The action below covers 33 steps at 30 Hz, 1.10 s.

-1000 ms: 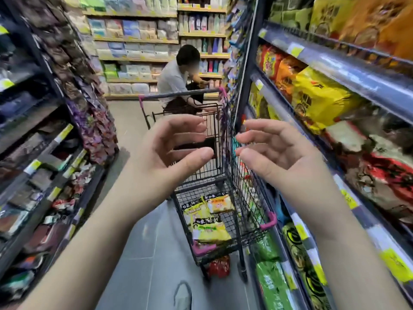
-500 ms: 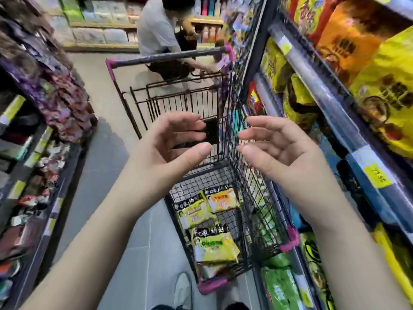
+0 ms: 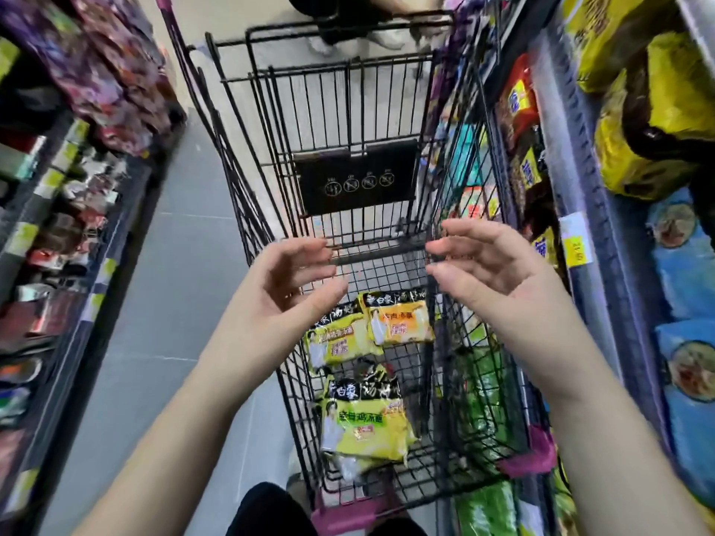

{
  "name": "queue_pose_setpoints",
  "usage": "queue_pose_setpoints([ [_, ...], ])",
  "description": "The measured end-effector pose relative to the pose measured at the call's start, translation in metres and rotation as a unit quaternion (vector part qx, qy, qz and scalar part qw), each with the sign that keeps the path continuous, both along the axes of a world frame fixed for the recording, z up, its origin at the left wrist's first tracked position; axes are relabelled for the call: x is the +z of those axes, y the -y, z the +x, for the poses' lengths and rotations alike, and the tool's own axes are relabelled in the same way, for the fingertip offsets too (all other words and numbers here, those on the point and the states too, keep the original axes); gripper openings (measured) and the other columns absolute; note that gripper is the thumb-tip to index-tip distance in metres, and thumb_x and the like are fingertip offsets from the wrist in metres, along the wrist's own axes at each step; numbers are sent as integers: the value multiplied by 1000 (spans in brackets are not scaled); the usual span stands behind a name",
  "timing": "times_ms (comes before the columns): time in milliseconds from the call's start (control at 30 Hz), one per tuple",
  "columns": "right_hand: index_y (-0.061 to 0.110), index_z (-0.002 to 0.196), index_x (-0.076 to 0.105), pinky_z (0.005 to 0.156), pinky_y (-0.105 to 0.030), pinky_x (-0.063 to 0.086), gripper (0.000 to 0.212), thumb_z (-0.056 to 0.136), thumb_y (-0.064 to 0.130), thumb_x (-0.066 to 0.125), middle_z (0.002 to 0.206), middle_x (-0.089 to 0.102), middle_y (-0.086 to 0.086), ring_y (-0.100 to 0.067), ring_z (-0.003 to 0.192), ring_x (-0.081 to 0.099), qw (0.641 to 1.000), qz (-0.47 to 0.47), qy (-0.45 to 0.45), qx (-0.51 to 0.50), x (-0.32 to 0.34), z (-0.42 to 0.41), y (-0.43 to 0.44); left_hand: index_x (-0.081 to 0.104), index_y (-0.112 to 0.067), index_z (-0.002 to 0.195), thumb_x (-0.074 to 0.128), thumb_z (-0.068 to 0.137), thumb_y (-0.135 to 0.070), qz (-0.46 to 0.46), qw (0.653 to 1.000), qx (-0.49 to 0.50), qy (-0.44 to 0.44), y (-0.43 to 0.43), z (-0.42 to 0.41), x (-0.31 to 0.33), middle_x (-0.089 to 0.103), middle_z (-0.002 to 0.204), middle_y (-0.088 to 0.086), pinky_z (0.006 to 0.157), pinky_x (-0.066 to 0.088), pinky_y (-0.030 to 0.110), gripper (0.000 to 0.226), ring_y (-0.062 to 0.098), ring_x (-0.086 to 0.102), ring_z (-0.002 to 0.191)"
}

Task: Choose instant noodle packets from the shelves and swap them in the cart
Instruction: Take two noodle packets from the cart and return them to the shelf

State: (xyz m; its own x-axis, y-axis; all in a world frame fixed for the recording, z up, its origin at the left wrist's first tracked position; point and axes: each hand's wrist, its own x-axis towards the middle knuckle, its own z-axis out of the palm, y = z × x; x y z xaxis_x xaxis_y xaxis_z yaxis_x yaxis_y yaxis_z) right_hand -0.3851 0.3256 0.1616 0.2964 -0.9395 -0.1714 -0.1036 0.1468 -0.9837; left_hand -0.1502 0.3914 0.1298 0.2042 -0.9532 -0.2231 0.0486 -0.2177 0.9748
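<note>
Instant noodle packets (image 3: 363,427), three yellow ones with black tops, lie on the wire floor of the shopping cart (image 3: 348,110); the nearest reads 白象. Left shelves (image 3: 77,226) are blurred. The left hand (image 3: 286,292) hovers over the basket, fingers loosely curled, holding nothing. The cart's black placard (image 3: 356,179) bears four illegible icons. The right hand (image 3: 487,272) is likewise half-open, holding nothing. The price tag (image 3: 576,241) is unreadable.

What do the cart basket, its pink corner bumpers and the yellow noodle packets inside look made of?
Cart basket: thin black wire grid, probably painted or coated steel, dull sheen. Pink corner bumpers: smooth solid moulded shapes, likely plastic. Yellow noodle packets: glossy, crinkled wrappers with printed fronts, looks like plastic film.
</note>
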Motion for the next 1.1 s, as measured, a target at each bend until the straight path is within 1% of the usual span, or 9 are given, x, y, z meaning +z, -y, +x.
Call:
queue_pose_setpoints([
  [133,23,124,64,86,-17,54,47,79,20,76,115,74,3,-12,106,71,1000,22,-8,12,-34,-11,19,59,-16,126,75,77,-26,38,999,26,7,12,-12,-33,68,126,-4,85,54,14,53,8,67,115],
  [333,22,125,64,86,-18,55,51,76,25,79,116,75,3,-12,106,71,997,71,-33,26,-106,-20,43,57,-28,128,78,76,-42,143,987,53,53,28,-25,-100,66,125,-13,82,52,7,58,-4,65,112],
  [467,21,125,65,90,-23,56,52,75,25,80,115,75,2,-13,107,71,991,112,-58,37,-157,-23,58,52,-24,132,80,83,-44,243,962,75,102,38,-27,-151,64,125,-6,75,45,9,61,4,62,110],
  [500,21,125,64,92,-24,57,53,74,27,80,115,75,2,-14,107,71,990,121,-68,40,-169,-23,62,51,-21,134,81,82,-45,266,954,84,113,41,-28,-163,63,126,-3,76,45,11,64,7,62,108],
  [633,27,125,65,96,-32,57,56,73,37,82,115,75,7,-11,108,71,982,144,-112,57,-215,-25,74,44,-14,138,82,80,-46,360,919,101,127,45,-27,-219,56,134,4,103,46,36,76,22,58,116],
  [733,27,125,65,97,-36,57,57,72,40,83,114,75,7,-8,105,71,976,161,-135,62,-249,-27,81,39,-8,140,84,77,-42,420,890,127,127,48,-31,-259,50,142,16,108,47,47,85,34,57,122],
  [867,25,127,64,95,-34,58,51,80,30,84,115,74,8,-2,101,71,968,186,-155,59,-284,-32,88,25,-2,151,85,80,-36,487,848,130,164,52,-39,-297,34,155,22,118,37,48,98,41,40,141],
  [1000,22,128,63,90,-25,59,51,81,26,83,116,73,6,0,98,71,964,195,-173,43,-307,-37,92,17,-2,153,82,84,-32,507,836,126,167,56,-45,-319,36,154,23,117,38,47,100,41,42,140],
  [1100,18,128,62,87,-20,58,51,82,24,83,116,72,4,0,99,70,964,198,-178,18,-321,-42,93,19,3,152,80,86,-30,507,830,113,204,57,-51,-325,36,153,25,116,37,43,96,41,41,140],
])
